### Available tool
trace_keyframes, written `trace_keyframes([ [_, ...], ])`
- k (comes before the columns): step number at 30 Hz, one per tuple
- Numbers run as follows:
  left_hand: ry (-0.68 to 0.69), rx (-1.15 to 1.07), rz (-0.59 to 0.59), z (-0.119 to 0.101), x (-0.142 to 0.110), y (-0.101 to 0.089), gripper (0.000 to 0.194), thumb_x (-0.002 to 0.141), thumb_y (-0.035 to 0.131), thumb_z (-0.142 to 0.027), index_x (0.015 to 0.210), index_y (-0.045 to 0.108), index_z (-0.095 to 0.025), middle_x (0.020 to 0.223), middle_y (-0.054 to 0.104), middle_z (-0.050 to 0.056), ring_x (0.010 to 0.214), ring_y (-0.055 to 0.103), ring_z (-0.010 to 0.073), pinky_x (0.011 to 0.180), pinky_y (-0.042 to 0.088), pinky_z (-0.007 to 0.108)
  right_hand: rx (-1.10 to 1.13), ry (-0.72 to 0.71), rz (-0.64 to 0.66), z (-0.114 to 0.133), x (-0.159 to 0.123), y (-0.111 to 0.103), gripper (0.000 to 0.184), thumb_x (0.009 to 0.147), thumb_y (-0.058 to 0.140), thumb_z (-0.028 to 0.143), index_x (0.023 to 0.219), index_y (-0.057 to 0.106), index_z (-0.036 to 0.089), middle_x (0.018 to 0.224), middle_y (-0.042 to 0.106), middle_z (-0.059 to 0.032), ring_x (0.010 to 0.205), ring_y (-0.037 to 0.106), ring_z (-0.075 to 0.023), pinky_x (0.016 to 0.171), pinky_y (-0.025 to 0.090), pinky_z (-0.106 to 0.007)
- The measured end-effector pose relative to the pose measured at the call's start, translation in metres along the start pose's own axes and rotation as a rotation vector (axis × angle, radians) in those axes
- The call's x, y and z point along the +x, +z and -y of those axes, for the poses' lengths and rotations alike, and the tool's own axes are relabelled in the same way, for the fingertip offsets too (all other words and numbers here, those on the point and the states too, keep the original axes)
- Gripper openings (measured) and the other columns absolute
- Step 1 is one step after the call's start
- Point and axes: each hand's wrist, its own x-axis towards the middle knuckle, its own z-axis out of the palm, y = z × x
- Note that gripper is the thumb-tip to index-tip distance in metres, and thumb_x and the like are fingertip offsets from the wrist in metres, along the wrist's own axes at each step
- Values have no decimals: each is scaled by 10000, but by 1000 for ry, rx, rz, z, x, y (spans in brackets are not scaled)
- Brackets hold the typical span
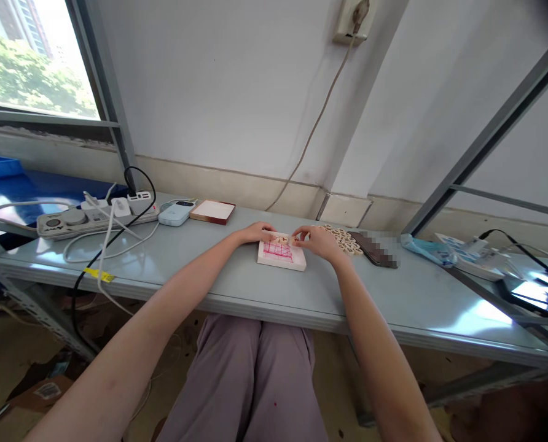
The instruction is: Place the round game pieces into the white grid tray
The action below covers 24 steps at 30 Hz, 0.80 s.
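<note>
Fingertips (296,234) of the right hand (315,241) and the left hand (257,232) curl inward, almost meeting over small cream pieces (282,239) at the far edge of a white board (274,261) marked with a pink grid; whether they grip anything, I cannot tell. The board sits midway along the desk (200,270). Just past the right hand lies a beige lattice mat (343,239), touching a dark phone (370,250). A power strip (94,220) lies toward the far left corner.
</note>
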Motion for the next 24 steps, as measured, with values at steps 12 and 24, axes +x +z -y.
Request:
trace_keyframes([
  [12, 23, 29, 8, 2, 3, 1, 384, 720, 535, -374, 999, 622, -124, 1053, 644, 80, 955, 573, 204, 812, 428, 273, -187, -59, -39, 1, -1, 9, 218, 790, 550, 353, 957, 544, 214, 864, 620, -16, 767, 548, -162, 610, 317, -248],
  [24, 27, -8, -20, 7, 7, 3, 360, 731, 523, -342, 980, 639, -109, 1017, 659, 89, 918, 586, 200, 792, 437, 278, -152, 10, -1, 1, 0, 11, 180, 809, 499, 327, 928, 562, 209, 945, 615, -43, 828, 561, -174, 637, 357, -254],
])
